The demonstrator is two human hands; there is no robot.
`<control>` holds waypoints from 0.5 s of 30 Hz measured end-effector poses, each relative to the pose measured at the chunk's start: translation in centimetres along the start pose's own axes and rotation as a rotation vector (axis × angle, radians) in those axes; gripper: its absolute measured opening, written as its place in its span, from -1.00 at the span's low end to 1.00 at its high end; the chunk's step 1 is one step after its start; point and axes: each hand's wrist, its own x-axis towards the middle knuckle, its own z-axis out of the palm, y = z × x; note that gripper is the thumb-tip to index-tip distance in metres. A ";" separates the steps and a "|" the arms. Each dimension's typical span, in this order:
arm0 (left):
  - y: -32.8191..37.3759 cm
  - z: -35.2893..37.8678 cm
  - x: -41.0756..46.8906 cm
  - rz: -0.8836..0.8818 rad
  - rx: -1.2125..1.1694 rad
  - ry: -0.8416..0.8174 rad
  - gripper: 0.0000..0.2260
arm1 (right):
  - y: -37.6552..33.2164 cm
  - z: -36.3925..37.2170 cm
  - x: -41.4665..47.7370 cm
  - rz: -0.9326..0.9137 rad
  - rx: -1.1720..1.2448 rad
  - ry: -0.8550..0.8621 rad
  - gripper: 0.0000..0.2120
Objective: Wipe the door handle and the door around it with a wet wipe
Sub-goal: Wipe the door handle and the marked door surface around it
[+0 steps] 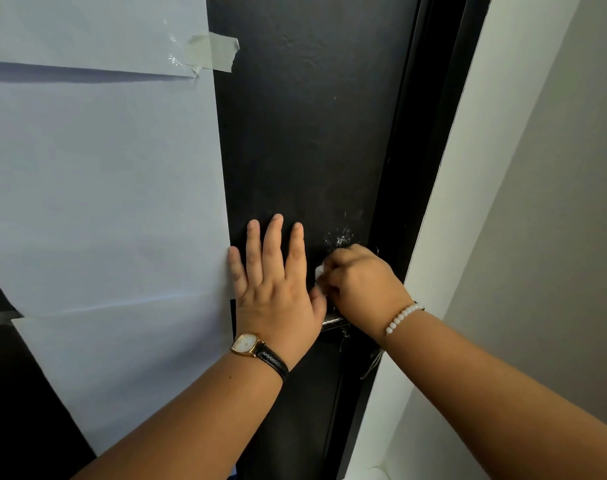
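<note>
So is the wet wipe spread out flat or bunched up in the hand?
Bunched up. Only small white bits of the wet wipe show beside the curled fingers of the right hand, pressed against the black door.

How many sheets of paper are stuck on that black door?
3, possibly more out of frame. The top white paper sheet is held by tape; the large middle white sheet hangs below it; the bottom white sheet sits under that, beside the left hand.

2 hands, 1 door, 1 wipe
</note>
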 end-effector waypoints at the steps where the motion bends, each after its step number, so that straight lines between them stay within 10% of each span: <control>1: 0.0 0.0 0.0 0.003 0.000 -0.002 -0.25 | 0.0 -0.1 0.2 -0.044 -0.031 -0.023 -0.91; 15: 0.1 -0.2 0.1 0.007 0.034 0.001 -0.24 | -0.2 -2.3 0.4 0.417 0.064 0.378 -0.91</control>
